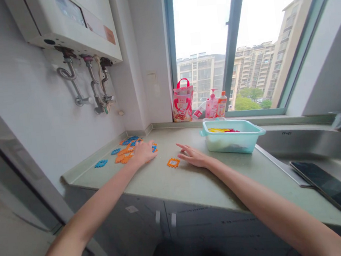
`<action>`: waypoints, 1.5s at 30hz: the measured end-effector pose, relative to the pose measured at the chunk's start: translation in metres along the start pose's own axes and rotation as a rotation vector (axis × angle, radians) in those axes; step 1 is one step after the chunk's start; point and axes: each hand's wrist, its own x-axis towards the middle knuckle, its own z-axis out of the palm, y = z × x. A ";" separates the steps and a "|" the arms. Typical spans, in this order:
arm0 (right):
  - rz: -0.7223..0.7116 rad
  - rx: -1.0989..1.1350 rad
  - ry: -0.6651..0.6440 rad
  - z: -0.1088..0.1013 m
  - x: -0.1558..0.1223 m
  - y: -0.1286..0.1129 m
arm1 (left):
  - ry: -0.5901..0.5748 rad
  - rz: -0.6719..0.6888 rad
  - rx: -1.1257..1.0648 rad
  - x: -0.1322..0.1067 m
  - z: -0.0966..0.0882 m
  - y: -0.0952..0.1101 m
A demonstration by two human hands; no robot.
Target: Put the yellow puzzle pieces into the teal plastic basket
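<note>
My left hand (144, 152) rests over a spread of orange (124, 158) and blue notched puzzle tiles (130, 140); its fingers curl down, and what the fingertips do is hidden. A blue and orange tile (154, 147) shows just past those fingers. Two loose blue tiles lie further left, one of them a blue tile (100, 163) closest to the counter's front edge. My right hand (194, 157) hovers or rests low with its fingers stretched apart and nothing held. Beside its fingertips, a single orange tile with a pale centre (173, 162) lies flat on the counter.
A light teal plastic basin (230, 141) with yellow and red items stands right of my right hand. Beyond it is a steel sink (304, 143), with a black phone-like slab (329, 185) across its front rim. Bottles (213, 105) and a pink bag (183, 102) stand by the window.
</note>
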 end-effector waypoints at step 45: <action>0.008 0.003 0.021 0.002 0.002 0.008 | -0.151 0.032 -0.233 -0.066 0.045 -0.135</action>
